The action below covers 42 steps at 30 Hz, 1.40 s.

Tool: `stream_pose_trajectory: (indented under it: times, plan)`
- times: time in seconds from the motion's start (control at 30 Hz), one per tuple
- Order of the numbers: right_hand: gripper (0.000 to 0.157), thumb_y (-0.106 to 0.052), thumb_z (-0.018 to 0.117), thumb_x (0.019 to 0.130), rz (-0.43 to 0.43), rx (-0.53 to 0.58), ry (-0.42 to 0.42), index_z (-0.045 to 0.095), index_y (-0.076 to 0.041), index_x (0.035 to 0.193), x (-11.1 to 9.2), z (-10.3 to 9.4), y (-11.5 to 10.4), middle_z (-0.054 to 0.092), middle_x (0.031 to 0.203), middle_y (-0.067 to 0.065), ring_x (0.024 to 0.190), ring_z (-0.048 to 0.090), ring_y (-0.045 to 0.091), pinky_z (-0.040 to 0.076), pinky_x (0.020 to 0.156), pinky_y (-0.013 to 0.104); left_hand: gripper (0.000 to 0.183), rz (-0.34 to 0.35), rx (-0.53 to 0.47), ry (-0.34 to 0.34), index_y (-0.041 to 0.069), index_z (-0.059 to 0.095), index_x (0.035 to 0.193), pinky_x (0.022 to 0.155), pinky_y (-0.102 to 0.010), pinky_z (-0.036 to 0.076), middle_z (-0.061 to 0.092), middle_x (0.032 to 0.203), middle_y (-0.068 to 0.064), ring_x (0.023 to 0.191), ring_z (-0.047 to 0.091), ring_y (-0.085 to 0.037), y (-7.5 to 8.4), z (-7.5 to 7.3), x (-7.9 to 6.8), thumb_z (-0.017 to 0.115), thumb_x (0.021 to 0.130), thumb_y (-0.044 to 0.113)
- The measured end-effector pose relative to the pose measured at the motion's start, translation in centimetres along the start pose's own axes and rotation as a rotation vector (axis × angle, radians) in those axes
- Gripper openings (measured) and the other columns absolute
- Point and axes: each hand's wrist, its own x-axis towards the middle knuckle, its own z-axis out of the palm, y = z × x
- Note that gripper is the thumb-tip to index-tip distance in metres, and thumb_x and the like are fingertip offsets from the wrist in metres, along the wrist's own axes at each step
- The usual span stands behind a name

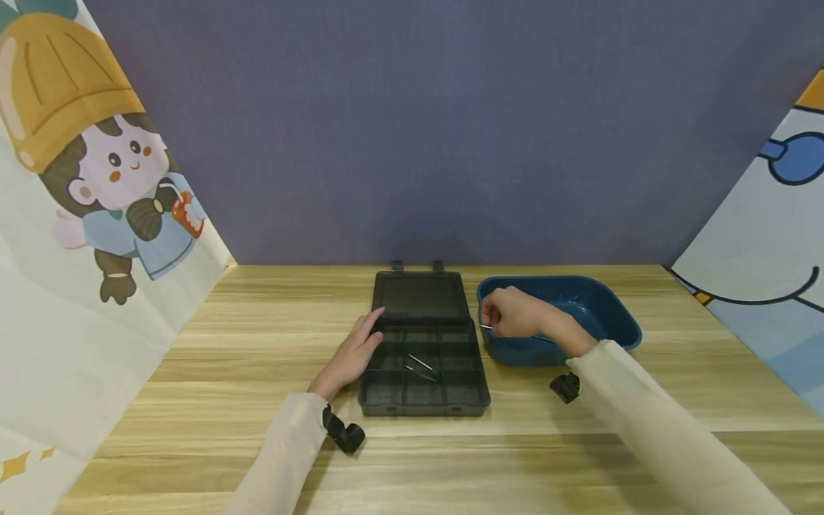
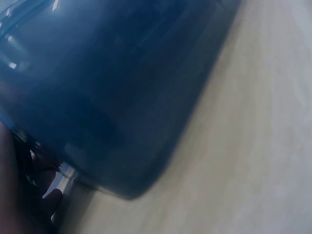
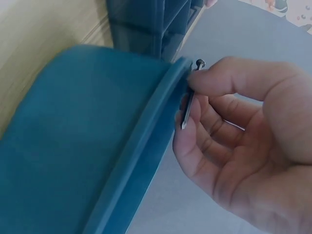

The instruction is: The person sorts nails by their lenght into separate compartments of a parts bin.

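Note:
My right hand (image 1: 515,312) is over the near-left rim of a blue plastic basin (image 1: 560,355). In the right wrist view, its thumb and fingers pinch a thin metal nail (image 3: 189,102) with a rounded head and pointed tip. Another thin shiny edge shows by the curled fingers; what it is I cannot tell. My left hand (image 1: 350,354) rests along the left side of a dark divided plastic box (image 1: 425,410), fingers extended. Two or so slim metal nails (image 1: 421,363) lie inside a middle compartment. The left wrist view is blurred, mostly filled by a blue surface (image 2: 112,97).
The box's lid (image 1: 421,295) is folded back towards the dark wall (image 1: 412,129). A wooden table (image 1: 257,322) carries everything. Printed cartoon panels stand at the left and right. A black camera (image 1: 565,387) sits below the right wrist.

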Motion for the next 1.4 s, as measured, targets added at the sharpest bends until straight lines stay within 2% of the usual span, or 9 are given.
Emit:
stream_pose_trajectory:
  times: [0.17,0.3,0.57,0.8,1.0,1.4]
  plan:
    - [0.015,0.008,0.053,0.081,-0.047,0.002,0.011,0.063,-0.001,0.088,0.7,0.3,-0.6,0.051,0.069,0.001,0.059,0.037,0.010,0.035,0.059,0.026,0.050,0.000,0.006,-0.003,0.008,0.028,0.150,0.111,-0.056,0.025,0.032,0.150,-0.016,0.140,0.029,-0.036,0.0,0.0,0.1,0.038,0.102,0.018]
    - [0.016,0.009,0.053,0.081,-0.068,0.010,0.005,0.062,-0.004,0.084,1.2,0.6,-1.3,0.050,0.066,0.000,0.056,0.034,0.010,0.033,0.058,0.026,0.050,-0.008,0.003,-0.006,0.009,0.027,0.150,0.111,-0.056,0.025,0.032,0.150,-0.016,0.141,0.028,-0.036,0.1,0.1,0.0,0.038,0.102,0.018]
    - [0.014,0.006,0.055,0.082,-0.066,0.021,-0.003,0.062,-0.006,0.086,1.9,1.1,-2.4,0.056,0.071,0.002,0.058,0.041,0.010,0.038,0.058,0.024,0.050,-0.010,0.011,0.001,0.009,0.028,0.150,0.110,-0.056,0.027,0.032,0.150,-0.016,0.139,0.030,-0.037,0.1,0.0,0.1,0.038,0.102,0.019]
    - [0.013,0.006,0.056,0.082,-0.077,0.024,-0.004,0.064,-0.002,0.088,2.3,1.4,-2.8,0.056,0.071,0.001,0.058,0.041,0.010,0.038,0.058,0.025,0.050,-0.008,0.009,-0.004,0.009,0.028,0.150,0.111,-0.056,0.026,0.031,0.151,-0.016,0.140,0.029,-0.036,0.1,0.0,0.1,0.038,0.102,0.019]
    - [0.013,0.005,0.057,0.081,-0.079,0.018,-0.010,0.065,-0.001,0.089,2.9,1.7,-3.2,0.056,0.071,0.001,0.058,0.042,0.009,0.039,0.064,0.026,0.050,-0.016,0.005,-0.004,0.009,0.028,0.150,0.110,-0.057,0.026,0.031,0.151,-0.016,0.140,0.029,-0.037,0.0,0.0,0.1,0.038,0.102,0.020]
    - [0.012,0.005,0.059,0.080,-0.053,0.022,-0.049,0.066,-0.002,0.088,4.1,3.2,-4.5,0.055,0.070,-0.001,0.059,0.042,0.009,0.038,0.057,0.023,0.050,-0.015,0.008,-0.003,0.009,0.028,0.150,0.111,-0.056,0.026,0.031,0.151,-0.017,0.140,0.028,-0.037,0.1,0.1,0.2,0.038,0.102,0.020]
